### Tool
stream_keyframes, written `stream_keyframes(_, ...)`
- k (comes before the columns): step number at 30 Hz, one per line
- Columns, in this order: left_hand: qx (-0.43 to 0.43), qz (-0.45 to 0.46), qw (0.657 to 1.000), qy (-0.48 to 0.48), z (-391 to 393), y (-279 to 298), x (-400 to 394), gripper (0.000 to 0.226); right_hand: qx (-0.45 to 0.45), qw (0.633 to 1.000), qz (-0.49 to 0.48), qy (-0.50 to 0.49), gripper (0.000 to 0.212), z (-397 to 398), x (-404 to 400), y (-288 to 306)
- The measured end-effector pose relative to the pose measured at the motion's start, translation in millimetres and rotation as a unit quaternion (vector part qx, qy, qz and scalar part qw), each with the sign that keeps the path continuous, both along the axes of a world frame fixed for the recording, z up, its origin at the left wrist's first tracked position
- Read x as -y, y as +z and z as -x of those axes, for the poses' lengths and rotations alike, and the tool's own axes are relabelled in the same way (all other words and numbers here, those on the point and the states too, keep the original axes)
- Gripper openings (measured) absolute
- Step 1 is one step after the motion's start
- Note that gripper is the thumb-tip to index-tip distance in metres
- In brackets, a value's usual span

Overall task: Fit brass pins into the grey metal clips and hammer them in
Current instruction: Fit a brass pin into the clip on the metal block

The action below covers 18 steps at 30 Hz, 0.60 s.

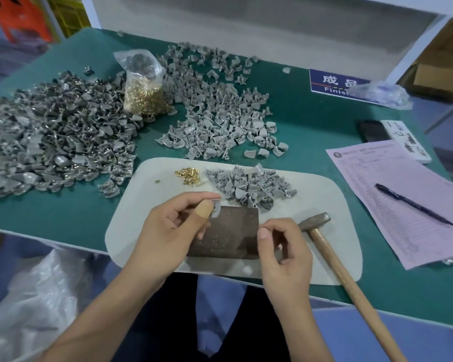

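Here the left hand (168, 226) pinches one grey metal clip (216, 209) between its bandaged thumb and forefinger, just over the far left corner of the dark steel block (228, 231) that serves as an anvil. The right hand (283, 246) hovers over the block's near right corner with its fingers curled inward; whether they pinch a pin I cannot tell, as nothing brass shows between them.

The clip looks small, stiff and light, a cast part with thin edges; it is best held by its flat sides so the pin hole stays free. The loose brass pins (188, 176), lying beyond the block on the pale mat (131, 223), are tiny and smooth, likely to slip or roll, so a fingertip pinch near the head should suit them. More unpinned clips (249, 184) are heaped just behind the block. The hammer (322, 231) lies to the right of the block, head touching the mat, wooden handle pointing toward the person.
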<state>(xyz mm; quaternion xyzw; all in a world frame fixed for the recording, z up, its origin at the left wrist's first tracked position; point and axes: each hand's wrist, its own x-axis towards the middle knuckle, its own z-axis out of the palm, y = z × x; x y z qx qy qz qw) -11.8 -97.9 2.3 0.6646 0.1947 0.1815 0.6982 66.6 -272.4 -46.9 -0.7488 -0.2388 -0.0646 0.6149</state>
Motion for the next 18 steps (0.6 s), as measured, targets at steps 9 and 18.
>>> stream_keyframes(9, 0.029, 0.117, 0.992, -0.018, -1, -5, -7, 0.021, -0.066, 0.996, -0.040, -0.045, 0.016, 4, -2, 0)
stream_keyframes(18, -0.018, -0.066, 0.996, -0.065, 10, -6, -18, 0.025, -0.054, 0.997, 0.011, -0.052, 0.013, 14, -8, 27)
